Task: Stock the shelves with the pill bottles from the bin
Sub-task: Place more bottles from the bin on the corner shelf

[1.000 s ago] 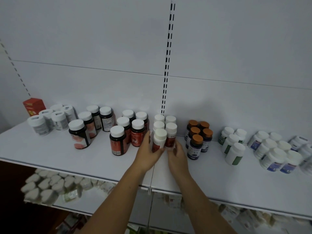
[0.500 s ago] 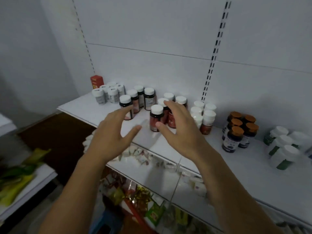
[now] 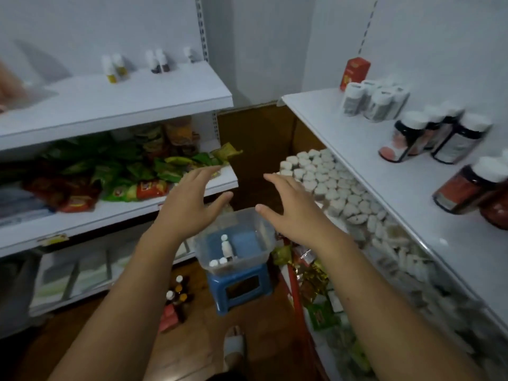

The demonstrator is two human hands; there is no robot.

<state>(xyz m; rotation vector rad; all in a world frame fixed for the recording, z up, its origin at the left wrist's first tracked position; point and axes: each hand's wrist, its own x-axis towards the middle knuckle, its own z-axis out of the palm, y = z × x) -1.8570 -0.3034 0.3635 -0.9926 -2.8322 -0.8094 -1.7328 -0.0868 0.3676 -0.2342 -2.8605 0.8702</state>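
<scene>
A clear plastic bin stands on a blue stool on the floor below me. Inside it lie a few white pill bottles. My left hand and my right hand hover above the bin, one on each side, fingers spread and holding nothing. The white shelf on the right carries white-capped bottles and dark bottles with red labels.
A red box stands at the back of the right shelf. Many white pieces fill the shelf below it. The left shelving holds snack packets and small bottles. More bottles stand on the floor beside the stool.
My hands let go of the white bottles on the shelf and drew back. My view swung left and down from the shelf to the bin on the stool.
</scene>
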